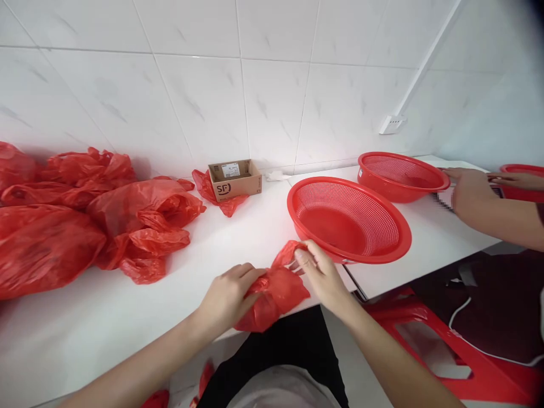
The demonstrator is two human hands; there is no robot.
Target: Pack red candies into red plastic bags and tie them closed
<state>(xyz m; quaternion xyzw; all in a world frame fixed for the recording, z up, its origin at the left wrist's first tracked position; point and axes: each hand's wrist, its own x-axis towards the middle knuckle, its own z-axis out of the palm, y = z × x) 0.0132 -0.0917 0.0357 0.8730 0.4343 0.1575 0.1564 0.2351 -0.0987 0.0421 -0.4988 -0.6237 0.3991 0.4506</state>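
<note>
Both my hands grip one crumpled red plastic bag at the near edge of the white table. My left hand is closed on the bag's left side, fingers curled into the plastic. On the bag's upper right part, my right hand pinches a fold. Just beyond my right hand sits a red perforated basket.
A heap of red plastic bags covers the table's left. A small cardboard box stands by the tiled wall on another red bag. A second red basket sits farther right, where another person's hands rest. A red stool stands below.
</note>
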